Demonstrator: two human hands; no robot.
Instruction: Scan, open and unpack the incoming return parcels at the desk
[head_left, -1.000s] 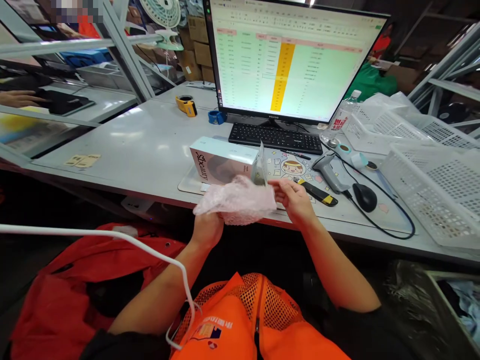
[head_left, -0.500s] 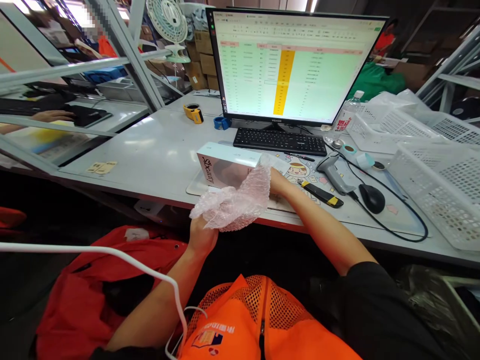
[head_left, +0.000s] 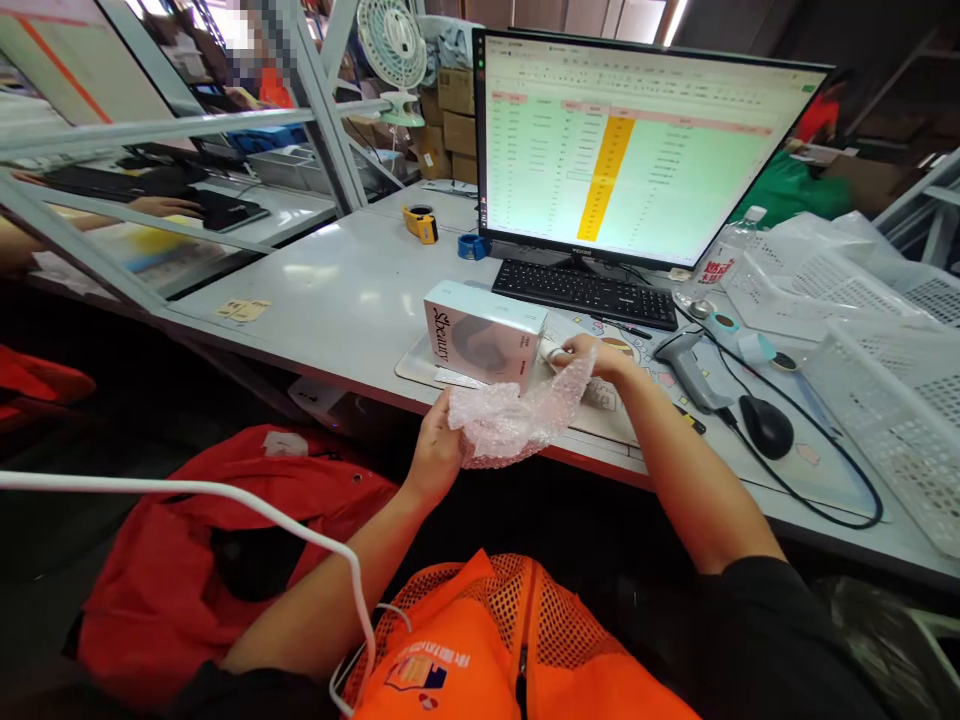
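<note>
Pinkish bubble wrap [head_left: 517, 425] is crumpled over the front edge of the desk. My left hand [head_left: 437, 450] grips its left end, fingers closed. At the wrap's right end, my right hand [head_left: 600, 357] is closed on a small white object [head_left: 553, 352] whose kind I cannot make out. Its fingertips are partly hidden. Just behind the wrap, a box printed "Sbeauty" [head_left: 480, 340] stands upright on the desk mat. A black-and-yellow utility knife [head_left: 691, 420] lies partly hidden under my right forearm.
A keyboard [head_left: 585, 293] and monitor [head_left: 637, 150] stand behind the box. To the right are a barcode scanner [head_left: 690, 370], a mouse [head_left: 766, 427] and white plastic baskets [head_left: 885, 400]. Tape rolls, yellow [head_left: 420, 223] and blue [head_left: 472, 246], sit further back. A co-worker's hand [head_left: 165, 206] shows at left.
My right hand has come out from behind the bubble wrap, now showing a white object at its fingers. The wrap has dropped lower, uncovering more of the box. The camera view has turned left.
</note>
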